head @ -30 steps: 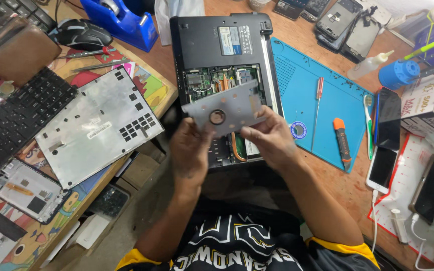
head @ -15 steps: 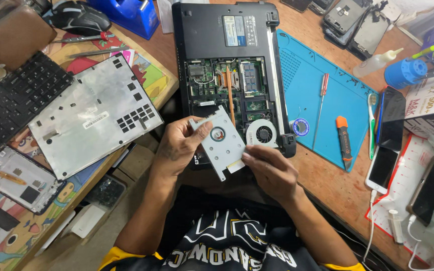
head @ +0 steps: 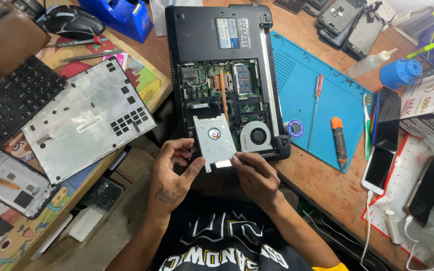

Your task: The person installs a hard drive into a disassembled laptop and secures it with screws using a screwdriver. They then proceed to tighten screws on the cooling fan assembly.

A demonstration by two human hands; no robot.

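An opened black laptop [head: 217, 35] lies bottom-up on the desk, its circuit board and round fan [head: 257, 135] exposed. A silver hard drive [head: 214, 140] lies flat in the bay at the laptop's near left corner. My left hand [head: 174, 170] grips the drive's left near edge with thumb and fingers. My right hand [head: 257, 175] pinches the drive's near right corner.
The laptop's silver bottom cover [head: 86, 120] lies to the left, beside a black keyboard [head: 11, 100]. A blue work mat [head: 317, 105] on the right carries a red screwdriver [head: 316, 100] and an orange utility knife [head: 338, 140]. Phones [head: 380, 168] and a blue tape dispenser [head: 119, 17] lie around.
The drive was held up and tilted in both hands in front of the laptop; it now lies flat in the bay, both hands still on its near edge.
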